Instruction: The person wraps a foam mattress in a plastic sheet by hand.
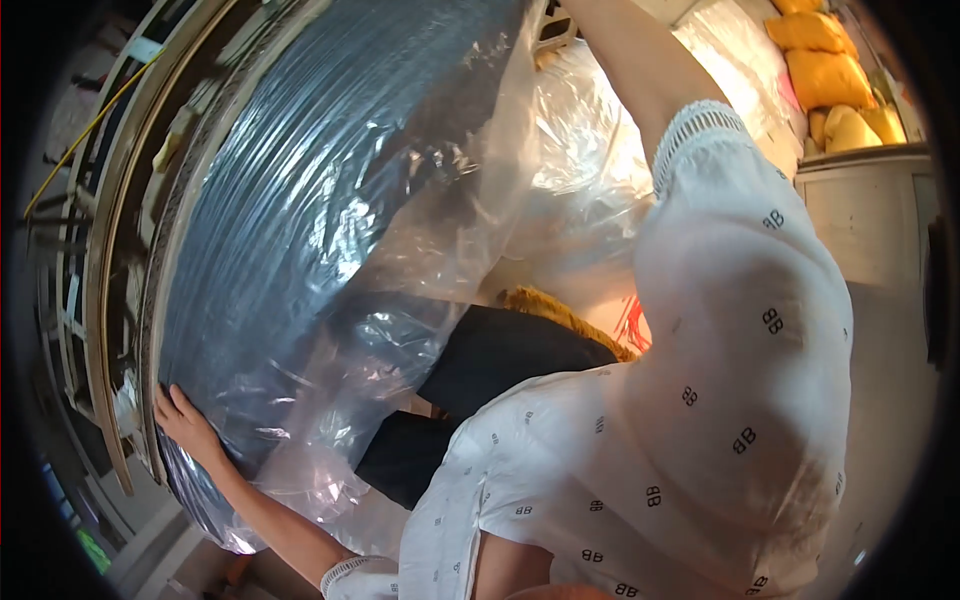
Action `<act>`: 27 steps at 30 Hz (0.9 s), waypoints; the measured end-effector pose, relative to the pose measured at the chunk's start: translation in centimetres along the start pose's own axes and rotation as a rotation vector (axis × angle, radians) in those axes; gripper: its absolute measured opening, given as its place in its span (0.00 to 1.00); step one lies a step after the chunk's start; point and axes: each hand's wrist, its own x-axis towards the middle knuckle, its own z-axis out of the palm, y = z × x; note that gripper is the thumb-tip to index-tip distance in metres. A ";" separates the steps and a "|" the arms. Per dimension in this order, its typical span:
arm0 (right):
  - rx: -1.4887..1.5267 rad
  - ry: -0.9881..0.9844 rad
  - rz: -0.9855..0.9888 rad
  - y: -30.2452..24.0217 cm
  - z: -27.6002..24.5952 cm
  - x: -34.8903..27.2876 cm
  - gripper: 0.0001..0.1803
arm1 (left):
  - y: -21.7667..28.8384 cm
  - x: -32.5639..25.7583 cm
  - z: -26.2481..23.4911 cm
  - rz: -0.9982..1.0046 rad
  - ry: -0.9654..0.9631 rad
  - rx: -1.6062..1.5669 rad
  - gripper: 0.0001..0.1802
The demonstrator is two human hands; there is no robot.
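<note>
Large blue-grey roll wrapped in clear plastic film, ribbed surface, glossy highlights; fills the upper left and centre of the frame, tilted. Film hangs loose and crumpled off its right side.

Clear plastic bags, centre top, hold pale bulky contents. Yellow sacks stacked upper right.

Left hand, lower left: fingers spread, palm flat against the roll's lower rim, pressing, not clamped. Right arm reaches up past the top edge; its hand is out of frame, so grip cannot be told.
</note>
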 end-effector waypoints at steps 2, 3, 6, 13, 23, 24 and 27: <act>0.044 0.023 0.175 12.1 2.2 1.9 0.24 | 0.7 1.1 0.9 -0.022 -0.016 -0.019 0.27; 0.068 0.038 0.253 15.4 3.6 1.5 0.26 | 0.6 1.5 1.0 -0.009 -0.017 -0.023 0.27; -0.120 0.077 0.047 26.5 9.5 -4.7 0.31 | 2.2 3.2 2.8 -0.006 -0.025 -0.083 0.26; -0.153 -0.029 0.910 15.8 21.9 -22.3 0.27 | 0.7 2.0 1.1 -0.086 -0.066 -0.055 0.26; 1.321 0.511 0.953 19.2 15.3 -32.4 0.12 | -0.1 3.4 1.8 -0.038 -0.063 0.008 0.28; 1.491 0.660 0.999 19.9 14.2 -33.1 0.11 | -0.3 3.4 2.0 -0.046 -0.064 0.020 0.28; 1.509 0.832 0.717 21.0 10.1 -35.9 0.10 | -0.8 3.6 2.6 -0.055 -0.054 0.022 0.28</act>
